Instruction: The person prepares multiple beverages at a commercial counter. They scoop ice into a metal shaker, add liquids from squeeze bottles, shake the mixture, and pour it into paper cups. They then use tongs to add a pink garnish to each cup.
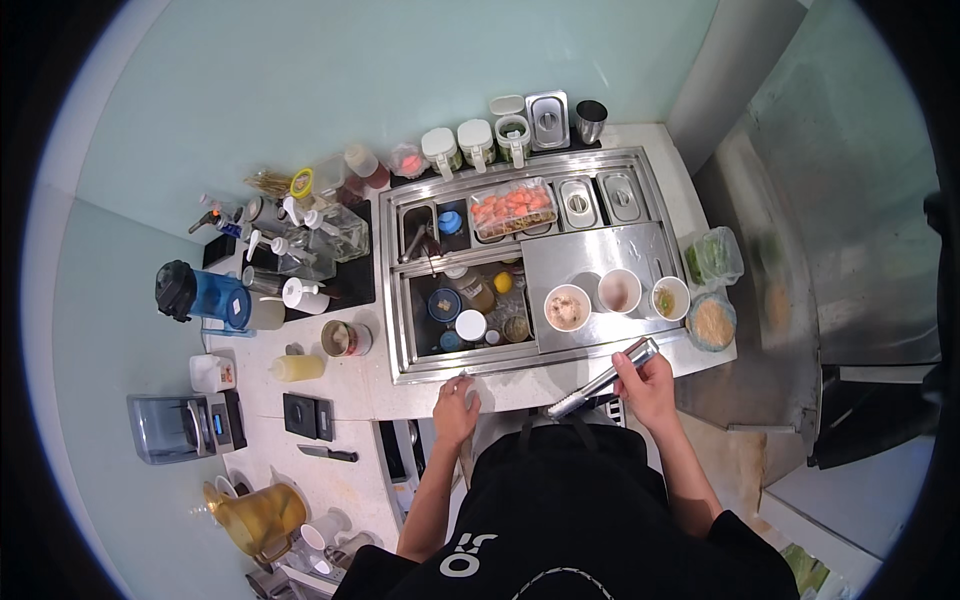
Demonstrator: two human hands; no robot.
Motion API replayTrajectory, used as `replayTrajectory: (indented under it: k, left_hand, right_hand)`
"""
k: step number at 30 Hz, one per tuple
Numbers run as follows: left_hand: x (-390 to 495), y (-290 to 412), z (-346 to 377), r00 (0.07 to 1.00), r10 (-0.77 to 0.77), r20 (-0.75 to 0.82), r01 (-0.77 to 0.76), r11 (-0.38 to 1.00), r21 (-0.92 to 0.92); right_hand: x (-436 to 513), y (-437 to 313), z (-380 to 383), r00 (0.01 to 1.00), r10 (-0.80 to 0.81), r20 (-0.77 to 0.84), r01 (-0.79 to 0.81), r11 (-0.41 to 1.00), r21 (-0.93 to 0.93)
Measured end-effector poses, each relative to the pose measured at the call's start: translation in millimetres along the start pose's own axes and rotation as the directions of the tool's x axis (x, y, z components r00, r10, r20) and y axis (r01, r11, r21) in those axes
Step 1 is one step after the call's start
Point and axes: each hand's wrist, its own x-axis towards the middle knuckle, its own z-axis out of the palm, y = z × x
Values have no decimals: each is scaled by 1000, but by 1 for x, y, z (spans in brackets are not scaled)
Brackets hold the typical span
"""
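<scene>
My right hand (646, 384) grips metal food tongs (600, 381) at the counter's front edge, their serrated tips angled down towards my apron. Beyond it on a flat steel cover (559, 259) stand three paper cups: a left cup (568, 308) with a pale, speckled filling, a middle cup (619, 291) with brownish contents, and a right cup (670, 298) with something yellow-green at the bottom. My left hand (454, 409) rests at the counter edge, fingers slightly spread and holding nothing. Just past it lies the steel rim (427, 373) of an open well holding bottles, lidded jars and a lemon (502, 282).
A clear tub of cut pink fruit (517, 206) sits on the inset pans. White-lidded containers (476, 142) line the back. To the left are pump bottles (304, 255), an open can (346, 338), a scale (307, 416), a knife (328, 453) and a blender (180, 427). A bowl of crumbs (712, 322) stands right.
</scene>
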Motion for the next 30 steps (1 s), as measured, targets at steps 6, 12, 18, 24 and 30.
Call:
replayTrajectory:
  k: [6,12,18,24,30]
  left_hand:
    - [2,-3,0,1000,5,17,-6,1000,28]
    - [5,-4,-1,1000,15,6,-15,1000,15]
    - [2,-5,-6,999,41,10,-40,997,-70]
    - [-26,-45,-38,983,-151,-105,118,957,-266]
    - [-82,-112,-106,834,-535,-135,468,815,-343]
  right_hand:
    - [1,0,0,999,-8,34,9,1000,-25]
    - [-2,-1,4,998,-50,37,52,998,-45]
    - [3,-2,16,1000,-16,27,19,992,-123]
    - [15,9,105,974,-5,227,-13,997,76]
    - [119,19,235,1000,-24,4,20,912,410]
